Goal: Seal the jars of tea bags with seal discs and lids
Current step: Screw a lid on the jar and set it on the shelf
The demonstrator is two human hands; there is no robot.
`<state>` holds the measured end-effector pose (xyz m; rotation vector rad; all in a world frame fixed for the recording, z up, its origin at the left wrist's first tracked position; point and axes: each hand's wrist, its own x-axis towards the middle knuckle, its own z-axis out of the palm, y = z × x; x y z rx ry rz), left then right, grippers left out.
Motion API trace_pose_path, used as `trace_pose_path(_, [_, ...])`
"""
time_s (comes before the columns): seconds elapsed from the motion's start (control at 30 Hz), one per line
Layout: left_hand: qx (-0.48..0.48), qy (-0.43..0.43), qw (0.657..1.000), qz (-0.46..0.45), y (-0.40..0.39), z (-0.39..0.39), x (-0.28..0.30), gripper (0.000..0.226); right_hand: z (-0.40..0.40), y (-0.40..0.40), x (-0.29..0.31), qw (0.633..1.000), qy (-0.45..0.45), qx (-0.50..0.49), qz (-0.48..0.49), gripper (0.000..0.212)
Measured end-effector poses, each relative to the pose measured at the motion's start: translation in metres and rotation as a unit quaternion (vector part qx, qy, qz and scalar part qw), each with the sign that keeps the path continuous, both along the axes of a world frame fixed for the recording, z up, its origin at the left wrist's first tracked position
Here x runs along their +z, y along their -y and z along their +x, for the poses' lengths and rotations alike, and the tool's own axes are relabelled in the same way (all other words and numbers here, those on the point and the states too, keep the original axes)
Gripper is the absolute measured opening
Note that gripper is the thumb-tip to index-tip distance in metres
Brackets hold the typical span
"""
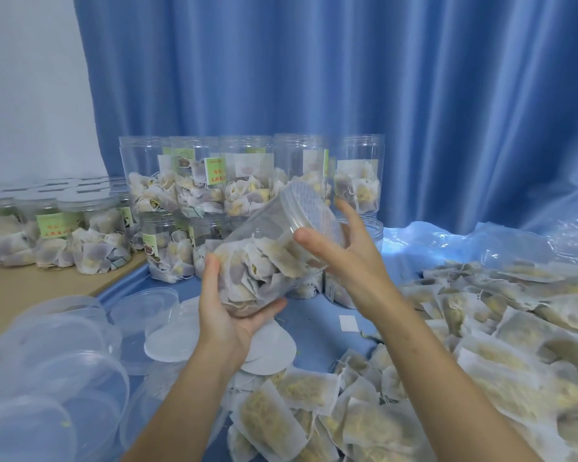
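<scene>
jar of tea bags held tilted in the air above the blue surface, mouth up and to the right. left hand cups the base, grip curled round it. right hand grip wraps the lid, thumb and fingers on its rim; a white seal disc shows through it. risk: at this tilt the lid may catch the thread crooked and sit skewed, or the disc may shift under it. spare discs and loose lids lie below left.
</scene>
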<state>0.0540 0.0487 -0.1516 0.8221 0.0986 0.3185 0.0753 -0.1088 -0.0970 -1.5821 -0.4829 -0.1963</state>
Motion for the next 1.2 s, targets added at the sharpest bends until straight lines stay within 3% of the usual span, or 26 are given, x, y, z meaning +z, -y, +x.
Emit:
trace_pose_path(0.1, [0.027,-0.029,0.997,0.064,0.003,-0.002,0.002,0.053,0.000,0.000,0.002,0.998,0.029,-0.053,0.011,0.120])
trace_pose_path(0.17, [0.121,-0.025,0.975,0.185,0.000,-0.005,0.011,0.038,-0.004,-0.002,0.002,0.993,0.065,-0.099,-0.010,0.114])
trace_pose_path(0.23, [0.201,0.019,0.901,0.383,-0.003,-0.011,0.027,0.069,-0.009,-0.010,0.003,0.990,0.089,-0.109,-0.017,0.113])
trace_pose_path(0.3, [0.176,0.072,0.829,0.526,0.000,-0.020,0.048,0.085,-0.016,-0.021,0.005,0.989,0.104,-0.101,-0.021,0.117])
trace_pose_path(0.33, [0.144,0.088,0.813,0.557,0.002,-0.025,0.057,0.091,-0.021,-0.026,0.007,0.988,0.114,-0.097,-0.027,0.120])
trace_pose_path(0.43, [0.120,0.078,0.808,0.572,-0.004,-0.039,0.071,0.079,-0.035,-0.043,0.013,0.984,0.146,-0.088,-0.052,0.137])
trace_pose_path(0.5, [0.139,0.059,0.817,0.557,-0.024,-0.051,0.069,0.088,-0.045,-0.054,0.017,0.984,0.167,-0.038,-0.049,0.141])
trace_pose_path(0.57, [0.155,0.050,0.819,0.549,-0.049,-0.065,0.073,0.096,-0.050,-0.065,0.020,0.985,0.170,0.014,-0.033,0.131])
trace_pose_path(0.7, [0.182,0.024,0.798,0.574,-0.096,-0.091,0.088,0.095,-0.060,-0.105,0.028,0.983,0.176,0.039,-0.034,0.091])
trace_pose_path(0.93, [0.290,-0.052,0.747,0.596,-0.191,-0.132,0.112,0.091,-0.078,-0.212,0.056,0.988,0.127,0.080,-0.016,0.080])
trace_pose_path(1.1, [0.304,-0.124,0.708,0.625,-0.255,-0.163,0.101,0.105,-0.087,-0.293,0.055,0.986,0.096,0.122,-0.060,0.062])
trace_pose_path(1.2, [0.311,-0.161,0.723,0.596,-0.289,-0.172,0.082,0.077,-0.093,-0.327,0.044,0.980,0.098,0.140,-0.104,0.066])
